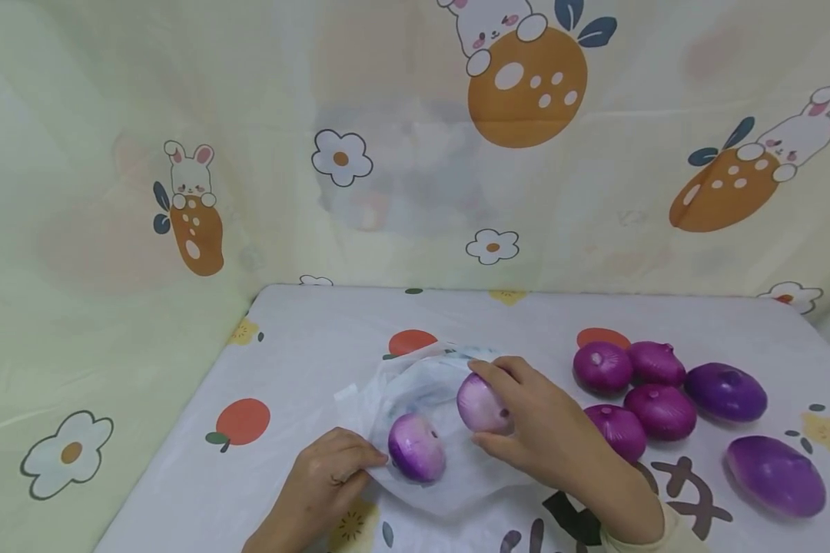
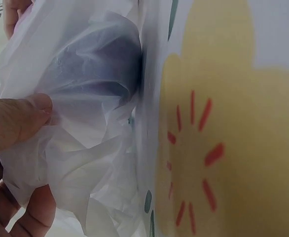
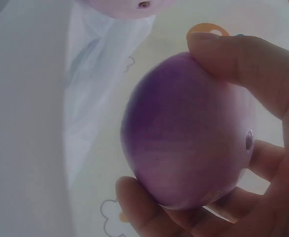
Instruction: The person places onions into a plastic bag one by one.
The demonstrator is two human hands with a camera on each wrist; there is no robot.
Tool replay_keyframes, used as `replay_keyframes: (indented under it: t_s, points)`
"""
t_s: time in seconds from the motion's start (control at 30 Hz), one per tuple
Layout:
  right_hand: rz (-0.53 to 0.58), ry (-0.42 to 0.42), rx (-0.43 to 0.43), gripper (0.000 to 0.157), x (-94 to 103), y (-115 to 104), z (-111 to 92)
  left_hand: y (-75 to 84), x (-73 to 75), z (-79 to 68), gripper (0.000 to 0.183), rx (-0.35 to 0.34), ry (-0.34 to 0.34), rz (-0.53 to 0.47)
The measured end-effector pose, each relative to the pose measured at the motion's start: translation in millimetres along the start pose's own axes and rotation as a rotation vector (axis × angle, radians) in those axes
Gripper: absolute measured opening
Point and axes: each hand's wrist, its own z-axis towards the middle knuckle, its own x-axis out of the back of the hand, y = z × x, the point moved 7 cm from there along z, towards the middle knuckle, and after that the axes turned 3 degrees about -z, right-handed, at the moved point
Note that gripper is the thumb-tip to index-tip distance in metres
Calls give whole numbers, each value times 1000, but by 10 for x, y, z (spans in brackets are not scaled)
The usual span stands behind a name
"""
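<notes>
A translucent white plastic bag (image 1: 449,491) lies spread on the table, and my left hand (image 1: 328,472) pinches its near left edge between thumb and fingers. On the bag, close to those fingertips, rests a purple-and-white onion (image 1: 416,449). In the left wrist view a dark round shape (image 2: 102,59) shows through the plastic. My right hand (image 1: 542,422) grips another pale purple onion (image 1: 480,403) over the bag's right side. The right wrist view shows this onion (image 3: 184,133) with thumb and fingers curled round it and a small dark spot at one end.
Several glossy purple onions (image 1: 657,411) sit grouped on the table to the right of my right hand. Two darker, smoother purple ones (image 1: 726,392) lie farther right, one nearer me. A printed cloth (image 1: 304,338) covers the table; a patterned curtain (image 1: 401,92) hangs behind.
</notes>
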Motion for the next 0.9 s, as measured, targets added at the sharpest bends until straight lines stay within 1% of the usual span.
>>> replay_keyframes:
  t_s: [0.13, 0.3, 0.47, 0.6, 0.73, 0.9]
  points:
    - [4, -15, -15, 77, -42, -2, -1, 1, 2, -4, 38, -3, 2, -3]
    - [12, -63, -20, 76, -122, -9, -5, 12, 4, -1, 38, -20, 11, -4]
    - [19, -120, -14, 76, -244, -24, -10, 20, -1, 6, 39, -45, 20, -2]
    - [19, -144, 2, 76, -328, -52, -15, 16, -8, 3, 39, -35, 5, 2]
    - [17, -159, -1, 76, -382, -71, -31, 10, -11, 2, 38, -22, -7, 1]
    - [28, -177, -2, 78, -445, -92, -44, 20, -4, 5, 39, -35, 2, -4]
